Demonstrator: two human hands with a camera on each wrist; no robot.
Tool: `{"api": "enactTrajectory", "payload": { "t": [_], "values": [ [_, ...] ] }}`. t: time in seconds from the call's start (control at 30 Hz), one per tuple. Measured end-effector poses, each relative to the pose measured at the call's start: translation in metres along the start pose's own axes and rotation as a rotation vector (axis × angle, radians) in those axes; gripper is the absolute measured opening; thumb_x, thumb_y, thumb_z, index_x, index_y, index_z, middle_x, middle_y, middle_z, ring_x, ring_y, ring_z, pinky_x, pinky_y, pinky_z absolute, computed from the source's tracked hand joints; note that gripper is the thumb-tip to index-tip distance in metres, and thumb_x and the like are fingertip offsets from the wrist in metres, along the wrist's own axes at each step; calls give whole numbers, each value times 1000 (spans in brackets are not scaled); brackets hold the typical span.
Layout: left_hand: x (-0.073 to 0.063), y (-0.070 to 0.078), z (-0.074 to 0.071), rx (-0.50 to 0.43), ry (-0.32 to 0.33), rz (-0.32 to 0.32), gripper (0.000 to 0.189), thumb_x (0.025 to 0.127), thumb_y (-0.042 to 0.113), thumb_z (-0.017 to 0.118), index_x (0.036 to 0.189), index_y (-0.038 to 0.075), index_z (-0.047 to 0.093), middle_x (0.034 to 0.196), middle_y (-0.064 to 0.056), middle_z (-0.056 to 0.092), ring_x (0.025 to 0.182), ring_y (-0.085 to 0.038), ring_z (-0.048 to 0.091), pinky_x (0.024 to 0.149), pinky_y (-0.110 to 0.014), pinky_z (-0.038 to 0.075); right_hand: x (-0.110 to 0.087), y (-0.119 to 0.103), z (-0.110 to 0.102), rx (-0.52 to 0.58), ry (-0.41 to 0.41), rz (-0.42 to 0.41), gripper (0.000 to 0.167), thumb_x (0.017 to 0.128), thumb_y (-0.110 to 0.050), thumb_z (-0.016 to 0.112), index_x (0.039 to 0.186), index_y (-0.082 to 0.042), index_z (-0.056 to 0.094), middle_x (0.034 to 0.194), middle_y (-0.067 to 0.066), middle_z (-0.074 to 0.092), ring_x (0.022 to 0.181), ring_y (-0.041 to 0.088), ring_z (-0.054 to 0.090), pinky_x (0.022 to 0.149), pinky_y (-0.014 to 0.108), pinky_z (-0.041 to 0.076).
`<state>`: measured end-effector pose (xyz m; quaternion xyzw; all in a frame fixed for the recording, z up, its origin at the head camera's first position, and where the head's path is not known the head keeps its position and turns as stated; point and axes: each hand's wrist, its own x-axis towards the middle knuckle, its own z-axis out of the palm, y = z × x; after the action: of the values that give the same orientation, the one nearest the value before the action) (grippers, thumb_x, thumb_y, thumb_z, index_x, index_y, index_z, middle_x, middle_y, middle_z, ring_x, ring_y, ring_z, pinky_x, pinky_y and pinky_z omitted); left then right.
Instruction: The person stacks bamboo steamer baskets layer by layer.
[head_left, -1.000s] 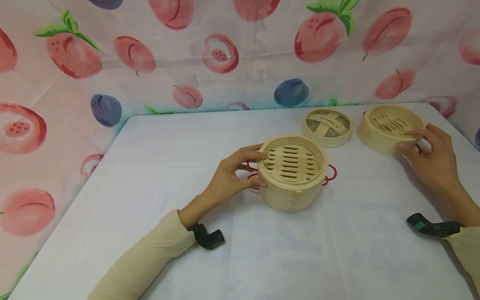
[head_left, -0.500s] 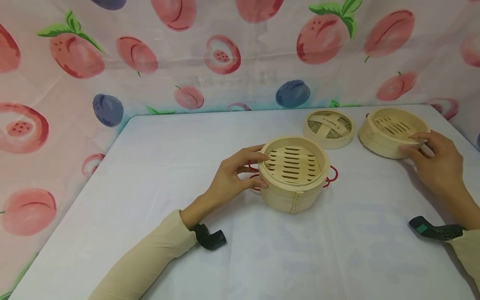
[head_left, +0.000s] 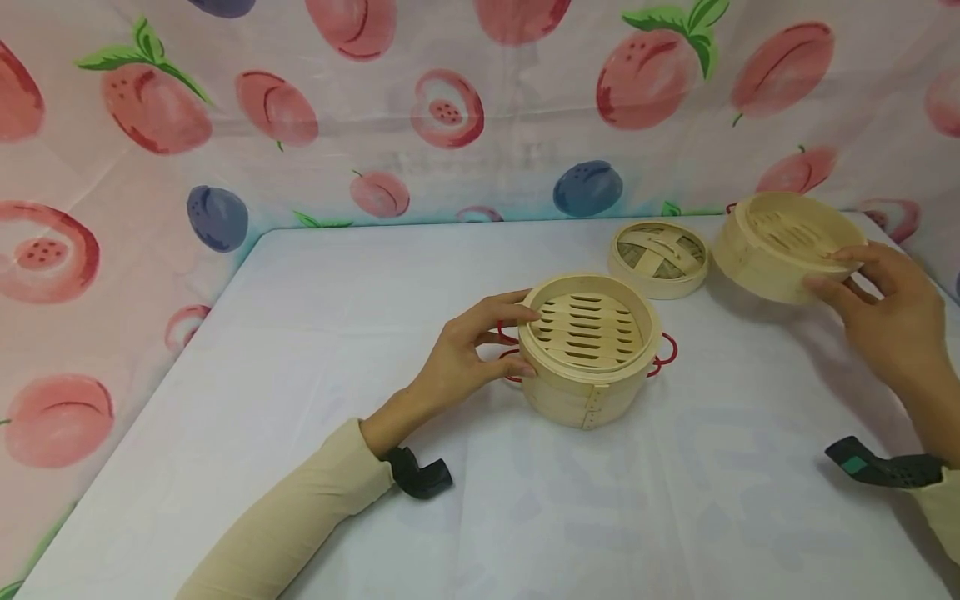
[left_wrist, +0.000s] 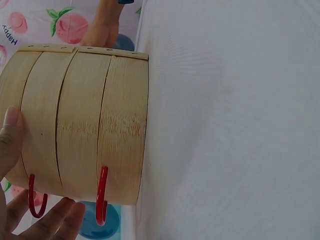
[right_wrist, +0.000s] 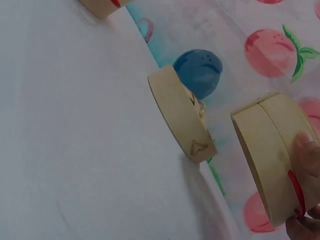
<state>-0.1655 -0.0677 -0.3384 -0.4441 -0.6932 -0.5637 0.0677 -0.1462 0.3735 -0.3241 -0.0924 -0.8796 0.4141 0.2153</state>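
Note:
In the middle of the table stands a stack of bamboo steamer baskets point(head_left: 588, 400), with red loop handles on both sides. My left hand point(head_left: 463, 348) grips its left rim, thumb on the outer wall and fingers at the edge. The left wrist view shows the stack's slatted wall point(left_wrist: 82, 120) up close, with two red handles below. At the far right, my right hand point(head_left: 892, 321) pinches the near rim of another steamer basket point(head_left: 765, 262), which hangs slightly tilted above the table. The right wrist view shows this basket point(right_wrist: 265, 155) from the side.
A round woven bamboo lid point(head_left: 660, 267) lies on the white table point(head_left: 337, 283) behind the stack, just left of the raised basket. A fruit-print cloth point(head_left: 510, 125) hangs behind the table's back edge. Black devices point(head_left: 416, 475) are worn on both wrists.
My right hand has lifted the single steamer basket off the table, moving it up and slightly right. My left hand, the stack and the lid have stayed put.

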Motion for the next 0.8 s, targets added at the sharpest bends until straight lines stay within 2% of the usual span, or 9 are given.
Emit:
{"api": "enactTrajectory", "payload": {
  "t": [0.07, 0.13, 0.23, 0.37, 0.6, 0.8],
  "values": [
    [0, 0, 0, 1, -3, 0, 60, 68, -4, 82, 123, 4, 58, 139, -11, 48, 122, -23, 51, 82, -42, 53, -2, -7, -1, -1, -2, 9, 27, 92, -22, 64, 118, -29, 59, 120, -23, 37, 124, 6, 36, 95, 15, 35],
    [0, 0, 0, 3, -5, 1, 60, 69, -3, 82, 123, 4, 58, 139, -11, 48, 123, -23, 51, 82, -42, 53, -3, -14, -1, 0, -4, -5, 29, 92, -21, 64, 121, -26, 59, 123, -21, 36, 127, 8, 35, 95, 17, 36],
    [0, 0, 0, 8, -5, 5, 60, 69, -3, 81, 124, 3, 58, 139, -13, 48, 123, -23, 50, 82, -41, 53, -4, -24, -1, 23, -11, -28, 30, 92, -18, 65, 121, -24, 60, 123, -19, 38, 127, 9, 36, 93, 14, 37],
    [0, 0, 1, 16, -3, 8, 58, 71, -4, 80, 124, 3, 57, 139, -13, 48, 124, -23, 50, 83, -38, 53, -6, -36, 0, 122, -18, -50, 31, 89, -10, 67, 119, -19, 62, 123, -15, 42, 123, 7, 40, 86, 7, 38],
    [2, 2, 1, 29, -5, 1, 56, 73, -3, 80, 125, 4, 58, 140, -10, 48, 125, -22, 48, 83, -35, 53, -14, -59, -2, 273, -61, -92, 38, 87, 3, 65, 123, -7, 60, 132, -5, 42, 121, 11, 43, 83, 6, 40],
    [1, 4, 0, 44, 2, 4, 55, 74, -2, 79, 125, 4, 58, 140, -11, 47, 126, -22, 47, 83, -35, 53, -19, -79, 2, 325, -89, -167, 39, 85, 10, 65, 122, -2, 60, 120, -1, 48, 117, 15, 43, 81, 7, 42]
  ]
}}
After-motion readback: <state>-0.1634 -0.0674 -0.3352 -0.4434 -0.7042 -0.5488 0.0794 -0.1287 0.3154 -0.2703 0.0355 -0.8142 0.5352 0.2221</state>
